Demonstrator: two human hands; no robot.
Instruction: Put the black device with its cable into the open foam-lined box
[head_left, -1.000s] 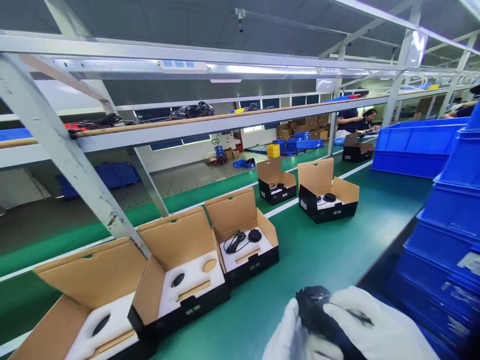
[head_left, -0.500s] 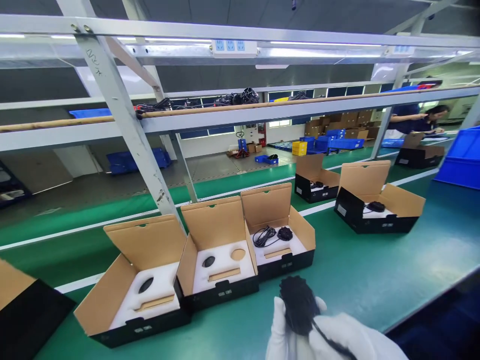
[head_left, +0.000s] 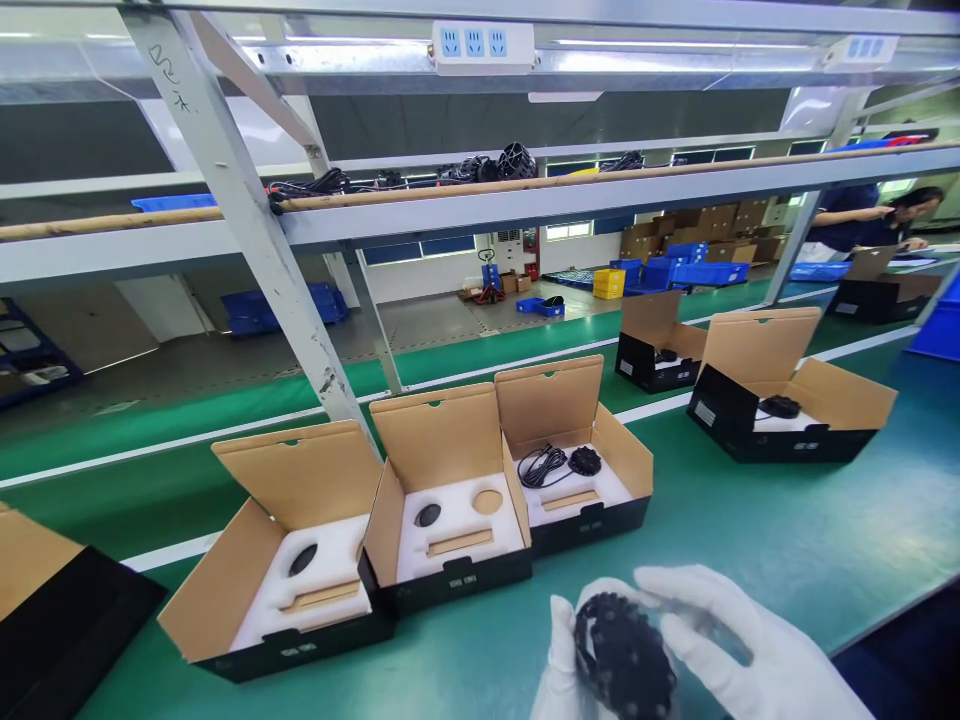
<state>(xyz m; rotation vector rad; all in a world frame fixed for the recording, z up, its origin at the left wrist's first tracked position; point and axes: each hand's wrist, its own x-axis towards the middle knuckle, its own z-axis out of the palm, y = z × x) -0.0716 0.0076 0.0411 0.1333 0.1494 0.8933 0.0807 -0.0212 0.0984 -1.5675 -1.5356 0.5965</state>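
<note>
Both my hands wear white gloves at the bottom edge of the view. My left hand (head_left: pixel 561 660) and my right hand (head_left: pixel 739 650) together hold a round black perforated part (head_left: pixel 622 655) with a thin black cable trailing toward my right hand. Just beyond them stands an open box (head_left: pixel 450 510) with white foam, a small black piece and an empty round recess. To its right an open box (head_left: pixel 574 470) holds a similar black part and a coiled cable. To the left another open box (head_left: pixel 300 570) has white foam with one black piece.
The boxes stand on a green conveyor belt (head_left: pixel 750 540). Two more open boxes (head_left: pixel 787 400) lie farther right. A slanted metal post (head_left: pixel 247 220) and a shelf rail (head_left: pixel 525 200) with cables cross above. A person (head_left: pixel 877 215) works at the far right. A black box (head_left: pixel 67 620) sits at the left edge.
The view has swung left, so the blue bins left the frame. My hands turned the black part so its perforated face shows, and my right fingers spread over it.
</note>
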